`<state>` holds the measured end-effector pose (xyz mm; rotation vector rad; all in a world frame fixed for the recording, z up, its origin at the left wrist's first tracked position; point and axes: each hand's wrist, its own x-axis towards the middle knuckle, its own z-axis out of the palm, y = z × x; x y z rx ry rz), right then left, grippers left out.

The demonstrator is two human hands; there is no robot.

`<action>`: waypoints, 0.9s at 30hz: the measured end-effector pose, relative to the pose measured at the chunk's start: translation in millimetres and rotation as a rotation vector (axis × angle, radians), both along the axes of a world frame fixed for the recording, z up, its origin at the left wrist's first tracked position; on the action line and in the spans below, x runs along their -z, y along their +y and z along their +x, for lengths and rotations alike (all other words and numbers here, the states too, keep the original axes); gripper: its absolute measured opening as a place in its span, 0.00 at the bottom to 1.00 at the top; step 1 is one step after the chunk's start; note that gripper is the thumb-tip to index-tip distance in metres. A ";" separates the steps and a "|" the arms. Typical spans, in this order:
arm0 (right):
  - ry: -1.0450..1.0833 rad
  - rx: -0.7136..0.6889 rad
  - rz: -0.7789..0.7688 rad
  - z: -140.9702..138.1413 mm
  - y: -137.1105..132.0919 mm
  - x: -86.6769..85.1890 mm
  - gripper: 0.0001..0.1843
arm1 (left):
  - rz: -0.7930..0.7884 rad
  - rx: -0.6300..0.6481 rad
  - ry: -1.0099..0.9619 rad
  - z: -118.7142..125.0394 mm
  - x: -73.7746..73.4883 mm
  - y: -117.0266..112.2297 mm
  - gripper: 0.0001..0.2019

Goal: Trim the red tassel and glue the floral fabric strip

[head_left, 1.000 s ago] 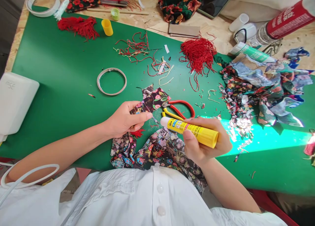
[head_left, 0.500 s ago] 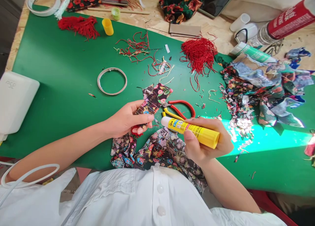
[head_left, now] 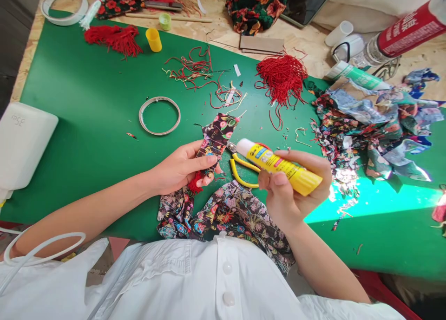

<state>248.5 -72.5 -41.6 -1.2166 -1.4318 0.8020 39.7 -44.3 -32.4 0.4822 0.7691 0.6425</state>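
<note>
Dark floral fabric strip point(head_left: 219, 135) in left hand point(head_left: 179, 169), above green-topped bench point(head_left: 94, 111); fingers pinched on it, thumb on top. Red thread tassel point(head_left: 195, 183) just below those fingers. Right hand point(head_left: 301, 183): fingers wrapped round yellow cylindrical glue stick point(head_left: 282, 166), white end towards strip, apart. Beneath stick, metal tool with 2 handles, red and yellow point(head_left: 239, 179). Nearer body, crumpled dark floral cloth point(head_left: 233, 211). Farther, thin pale tape ring point(head_left: 159, 133).
</note>
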 end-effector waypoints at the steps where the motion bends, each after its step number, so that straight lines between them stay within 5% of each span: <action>1: 0.124 -0.002 -0.025 -1.8 4.4 -2.2 0.10 | 0.001 0.007 0.008 -0.2 -0.3 -0.1 0.14; 5: 0.423 -0.181 -0.142 -4.0 23.2 -8.3 0.10 | 0.028 0.023 0.073 0.0 -1.4 -0.9 0.14; 13: 0.528 0.068 -0.173 17.6 48.0 -0.5 0.09 | 0.196 0.033 0.177 -0.7 8.4 -2.5 0.13; 19: 0.333 0.186 -0.085 31.8 60.0 9.2 0.22 | 0.306 0.014 0.221 -0.9 14.1 -3.7 0.12; 27: -0.155 0.285 -0.096 39.0 67.7 26.3 0.15 | 0.322 0.017 0.282 -3.4 10.3 -4.2 0.14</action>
